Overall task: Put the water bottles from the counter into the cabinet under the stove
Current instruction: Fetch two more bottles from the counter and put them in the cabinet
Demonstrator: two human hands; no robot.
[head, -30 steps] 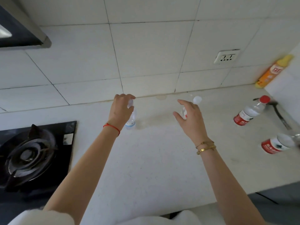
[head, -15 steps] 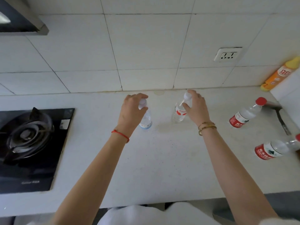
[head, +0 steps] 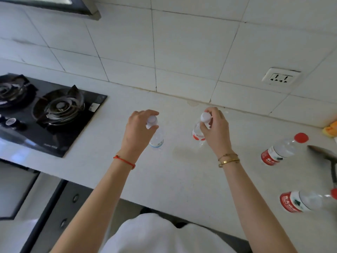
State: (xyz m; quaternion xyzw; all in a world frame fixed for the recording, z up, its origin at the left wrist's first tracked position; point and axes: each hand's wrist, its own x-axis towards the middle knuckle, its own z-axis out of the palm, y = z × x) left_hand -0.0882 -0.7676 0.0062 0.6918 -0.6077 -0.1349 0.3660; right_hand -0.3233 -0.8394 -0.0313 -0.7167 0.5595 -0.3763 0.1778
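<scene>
Two small clear bottles with white caps stand mid-counter. My left hand [head: 138, 130] grips the neck of the blue-labelled bottle [head: 157, 140]. My right hand [head: 216, 132] grips the neck of the red-labelled bottle [head: 197, 133]. Both bottles look upright; I cannot tell whether they still touch the counter. Two bigger red-capped bottles stay at the right: one [head: 283, 151] stands tilted in the view, another [head: 308, 200] is nearer the front edge. The cabinet front below the stove [head: 16, 190] shows at lower left, its door closed.
A black gas stove [head: 54, 114] with two burners is set into the white counter [head: 173, 176] at the left. A wall socket [head: 280, 78] is on the tiled backsplash. An orange bottle [head: 331, 129] and a metal utensil [head: 328, 157] lie at the far right.
Both hands reached the two white-capped bottles and closed on their necks. The view has swung left and tilted, bringing the stove and cabinet front into sight.
</scene>
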